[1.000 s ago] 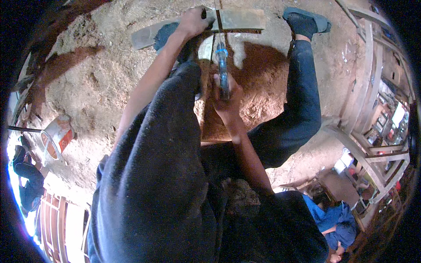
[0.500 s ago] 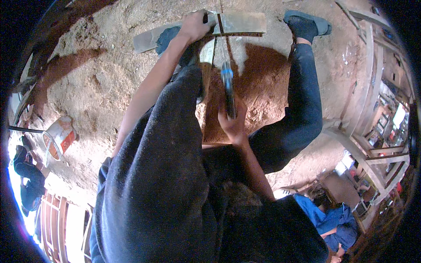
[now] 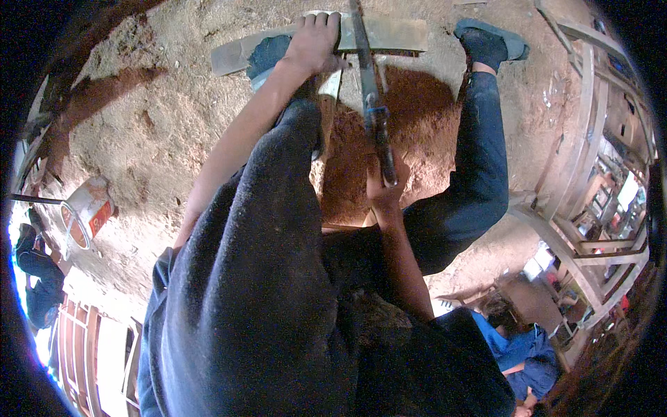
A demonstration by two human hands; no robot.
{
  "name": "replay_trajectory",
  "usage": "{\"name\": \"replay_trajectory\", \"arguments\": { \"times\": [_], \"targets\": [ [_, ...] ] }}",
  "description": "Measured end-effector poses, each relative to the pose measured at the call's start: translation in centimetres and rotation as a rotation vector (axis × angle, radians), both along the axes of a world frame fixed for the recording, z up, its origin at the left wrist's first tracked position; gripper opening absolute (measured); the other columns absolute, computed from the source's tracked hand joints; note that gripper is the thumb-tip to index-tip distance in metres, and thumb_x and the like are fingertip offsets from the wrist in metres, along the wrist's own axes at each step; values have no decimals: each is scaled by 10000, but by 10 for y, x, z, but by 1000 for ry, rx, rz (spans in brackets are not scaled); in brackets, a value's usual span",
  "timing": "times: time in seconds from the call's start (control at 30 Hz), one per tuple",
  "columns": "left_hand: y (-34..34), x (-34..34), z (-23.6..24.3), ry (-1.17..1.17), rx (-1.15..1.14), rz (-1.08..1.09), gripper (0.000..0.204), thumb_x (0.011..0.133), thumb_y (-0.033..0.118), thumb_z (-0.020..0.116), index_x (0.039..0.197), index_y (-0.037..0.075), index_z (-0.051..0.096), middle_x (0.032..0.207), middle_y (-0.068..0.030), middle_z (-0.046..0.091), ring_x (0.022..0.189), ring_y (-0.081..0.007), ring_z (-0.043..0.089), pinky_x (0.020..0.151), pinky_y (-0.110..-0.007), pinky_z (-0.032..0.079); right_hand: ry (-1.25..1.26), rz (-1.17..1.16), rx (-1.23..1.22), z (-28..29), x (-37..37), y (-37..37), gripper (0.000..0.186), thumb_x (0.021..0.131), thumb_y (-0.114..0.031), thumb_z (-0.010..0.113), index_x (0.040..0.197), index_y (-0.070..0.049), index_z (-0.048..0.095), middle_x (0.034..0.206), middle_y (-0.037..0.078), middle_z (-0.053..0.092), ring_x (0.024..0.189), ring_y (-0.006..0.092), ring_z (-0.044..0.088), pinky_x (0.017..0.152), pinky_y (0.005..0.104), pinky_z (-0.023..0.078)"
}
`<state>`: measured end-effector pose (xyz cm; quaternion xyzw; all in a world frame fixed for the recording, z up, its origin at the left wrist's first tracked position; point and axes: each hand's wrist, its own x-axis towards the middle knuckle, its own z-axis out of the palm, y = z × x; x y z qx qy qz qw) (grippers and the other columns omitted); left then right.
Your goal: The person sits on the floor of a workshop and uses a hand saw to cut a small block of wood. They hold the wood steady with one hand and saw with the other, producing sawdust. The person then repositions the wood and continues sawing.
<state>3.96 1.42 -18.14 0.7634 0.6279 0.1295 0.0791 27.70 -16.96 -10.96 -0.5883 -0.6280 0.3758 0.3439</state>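
Observation:
A curved, pale wooden board [image 3: 399, 35] lies crosswise ahead of me. My left hand [image 3: 314, 47] grips its middle, with the fingers bent over the far edge. Beside that hand, my left shoe [image 3: 267, 52] rests on the board. My right hand [image 3: 383, 187] is wrapped round the dark handle of a handsaw [image 3: 368, 83], which has a blue band where the blade begins. The blade points away from me and crosses over the board just right of my left hand. Whether its teeth touch the wood, I cannot tell.
Beneath the board, a narrow wooden piece [image 3: 332, 90] runs back toward me. My right foot [image 3: 490, 43] is planted on the dirt floor [image 3: 167, 125]. A white and orange bucket [image 3: 90, 208] is at left, a wooden frame [image 3: 590, 257] at right. A person in blue [image 3: 531, 354] is at lower right.
The saw has tilted and its blade now shows its broad side. My right hand has shifted slightly right. My left hand's fingers have moved over the board's far edge.

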Motion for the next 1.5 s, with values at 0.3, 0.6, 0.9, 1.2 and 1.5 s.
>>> {"name": "replay_trajectory", "arguments": {
  "times": [0.3,0.6,0.9,1.2,1.5],
  "targets": [
    [22,16,21,21,-277,-91,650,685,441,817,1135,42,569,1037,-169,684,1041,-349,638,920,-447,486,76,-140,-156,45,-17,20,184,982,-234,583,892,-97,500,649,-54,454,542,36,432,464,221,346],
    [10,17,-3,-144,-111,-102,898,652,618,758,1308,62,498,1126,-219,621,1148,-408,551,990,-534,406,130,-171,34,29,-12,21,204,973,-219,598,996,-22,551,789,6,514,693,88,477,629,251,421],
    [7,15,3,-102,-134,-90,939,641,641,751,1304,30,488,1209,-183,598,1171,-347,546,983,-494,414,-22,3,-237,51,-36,17,546,936,-141,584,1422,14,390,1101,210,649,951,334,662,814,394,529],
    [9,17,7,-83,-138,-100,912,636,624,773,1254,10,502,1197,-194,603,1157,-353,560,970,-485,430,-29,34,-87,49,-29,4,544,958,-154,560,1439,8,365,1121,208,601,989,295,617,839,372,492],
    [10,15,2,-76,-149,-96,874,648,619,769,1218,13,501,1177,-189,594,1149,-357,549,960,-475,427,-194,53,-110,55,-22,-11,505,978,-201,519,1429,-12,392,1134,215,637,886,288,655,779,352,522]
  ]
}}
